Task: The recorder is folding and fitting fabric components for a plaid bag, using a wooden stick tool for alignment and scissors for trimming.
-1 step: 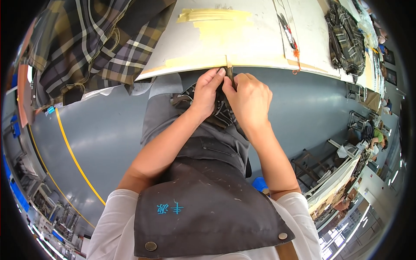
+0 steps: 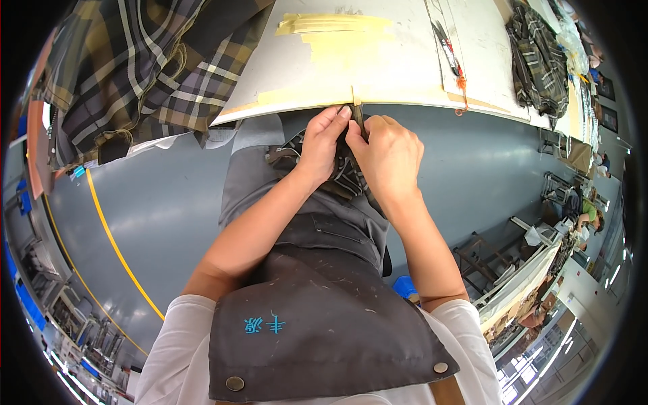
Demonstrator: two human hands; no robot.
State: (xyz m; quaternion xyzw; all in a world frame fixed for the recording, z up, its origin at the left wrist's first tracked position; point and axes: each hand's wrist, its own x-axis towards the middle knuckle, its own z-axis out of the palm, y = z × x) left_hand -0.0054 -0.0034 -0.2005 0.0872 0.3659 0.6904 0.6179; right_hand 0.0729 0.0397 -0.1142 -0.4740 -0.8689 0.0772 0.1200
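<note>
My left hand [image 2: 322, 138] and my right hand [image 2: 391, 152] meet at the near edge of the white table [image 2: 391, 64]. Between them is a dark plaid cloth [image 2: 347, 172], which hangs down over my lap. The left thumb and fingers pinch its upper end, and the right fingers are curled closed round a narrow dark strip of the same cloth [image 2: 358, 120]. A short piece of tan tape [image 2: 356, 95] sticks to the table edge just above the fingertips. Part of the cloth is hidden behind both hands.
A large heap of plaid fabric [image 2: 155, 67] overhangs the table's left end. Thread snips [image 2: 445, 47] with a red cord lie to the right, and more plaid cloth [image 2: 536, 61] lies beyond. Yellow tape [image 2: 334, 24] covers part of the tabletop. Shelves and people are at the far right.
</note>
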